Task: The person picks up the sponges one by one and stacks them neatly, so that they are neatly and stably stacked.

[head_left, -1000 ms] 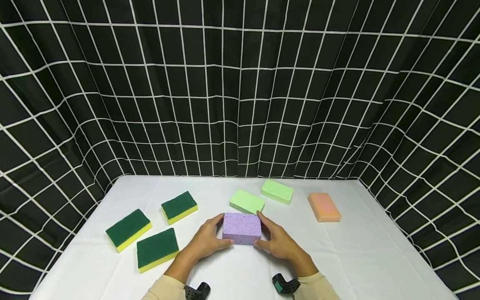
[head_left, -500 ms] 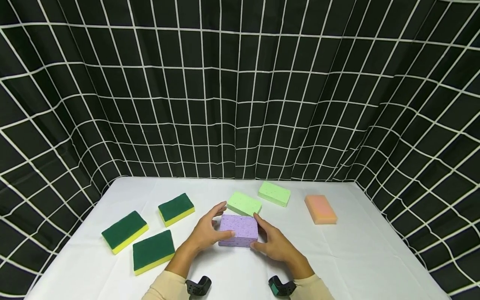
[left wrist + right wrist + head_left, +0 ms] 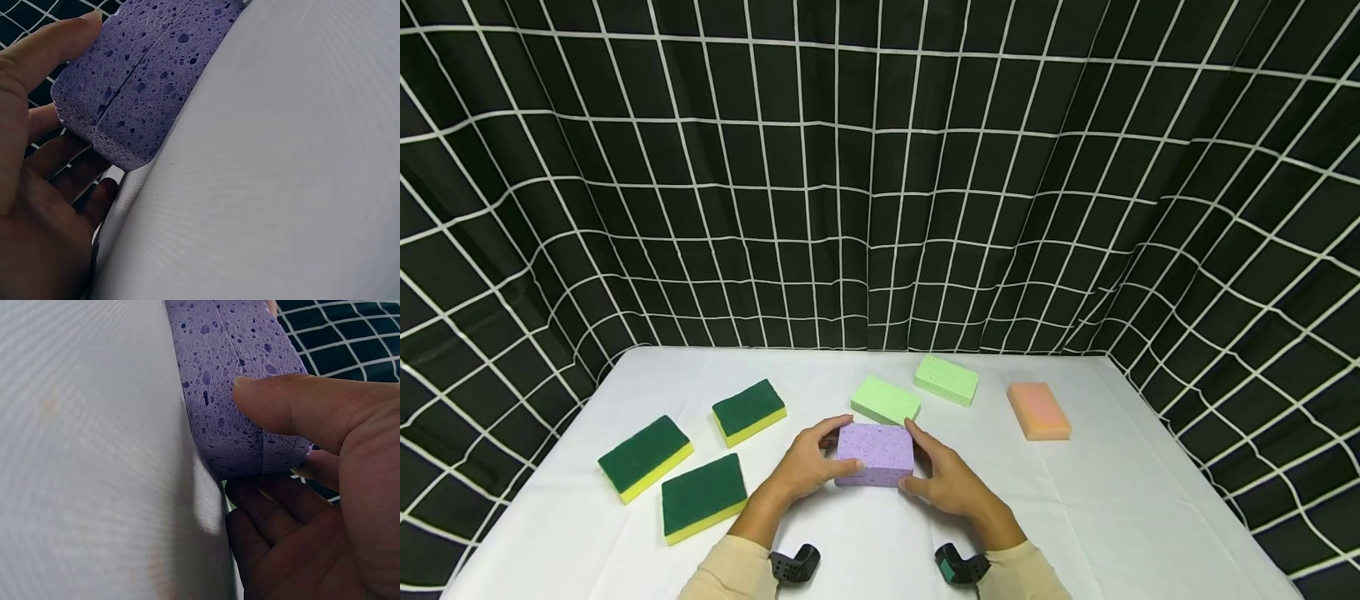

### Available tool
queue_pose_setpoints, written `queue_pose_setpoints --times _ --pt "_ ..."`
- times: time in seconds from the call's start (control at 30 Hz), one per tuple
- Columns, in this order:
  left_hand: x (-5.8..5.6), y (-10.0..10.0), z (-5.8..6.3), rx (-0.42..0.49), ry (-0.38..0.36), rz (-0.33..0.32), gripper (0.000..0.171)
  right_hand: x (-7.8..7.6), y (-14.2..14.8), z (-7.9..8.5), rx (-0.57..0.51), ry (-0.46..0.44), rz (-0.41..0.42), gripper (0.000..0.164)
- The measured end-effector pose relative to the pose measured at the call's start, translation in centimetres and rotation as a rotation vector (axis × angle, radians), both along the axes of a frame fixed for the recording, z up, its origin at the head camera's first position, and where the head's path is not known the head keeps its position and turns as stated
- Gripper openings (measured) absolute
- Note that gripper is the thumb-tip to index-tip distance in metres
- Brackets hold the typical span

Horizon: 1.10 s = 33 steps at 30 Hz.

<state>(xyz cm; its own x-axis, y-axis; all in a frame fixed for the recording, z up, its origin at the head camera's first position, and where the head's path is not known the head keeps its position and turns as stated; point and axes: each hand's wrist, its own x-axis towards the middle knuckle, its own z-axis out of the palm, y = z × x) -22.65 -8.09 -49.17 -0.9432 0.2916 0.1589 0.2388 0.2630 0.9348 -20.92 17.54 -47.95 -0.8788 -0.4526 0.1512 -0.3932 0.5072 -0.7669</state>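
Two purple sponges are stacked flush on the white table, the upper sponge (image 3: pixel 876 443) over the lower sponge (image 3: pixel 165 81). A thin seam between them shows in both wrist views. My left hand (image 3: pixel 808 462) holds the stack's left end, thumb on the upper sponge's front edge and fingers reaching toward the far side. At the right end, my right hand (image 3: pixel 951 483) grips the stack between its thumb (image 3: pixel 287 406), pressed on the front face near the seam, and its fingers behind. Most of the lower sponge is hidden under the upper one in the head view.
Several green-and-yellow scrub sponges, one a front sponge (image 3: pixel 703 496), lie at left on the white table (image 3: pixel 1112 517). A light green sponge (image 3: pixel 883 400) sits just behind the stack, another green sponge (image 3: pixel 946 379) farther back. An orange sponge (image 3: pixel 1039 411) lies at right. Gridded black curtain (image 3: pixel 868 167) surrounds.
My left thumb has moved up from the stack's lower front corner to the upper sponge's edge. The left fingers lifted away, then came back near its far side. My right hand keeps its hold.
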Motion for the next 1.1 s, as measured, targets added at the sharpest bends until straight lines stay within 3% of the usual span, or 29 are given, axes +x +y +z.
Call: queue_pose_setpoints --times 0.33,0.53,0.73,0.87,1.1 --pt "0.3 -0.1 0.6 -0.012 -0.022 0.032 0.070 -0.1 0.0 0.9 0.003 -0.002 0.003 0.092" --pt "0.2 -0.1 0.3 -0.013 -0.019 0.020 0.071 -0.5 1.0 2.2 -0.161 0.036 0.046 0.088" --pt "-0.1 -0.2 0.0 -0.009 -0.018 0.011 0.071 -1.5 1.3 4.9 -0.272 0.157 -0.036 0.080" --pt "-0.1 -0.2 0.0 -0.003 -0.015 -0.002 0.072 -2.1 0.9 6.6 -0.320 0.179 -0.095 0.077" --pt "0.0 -0.2 -0.1 -0.001 -0.024 -0.002 0.072 -3.9 0.7 5.8 -0.339 0.090 -0.163 0.076"
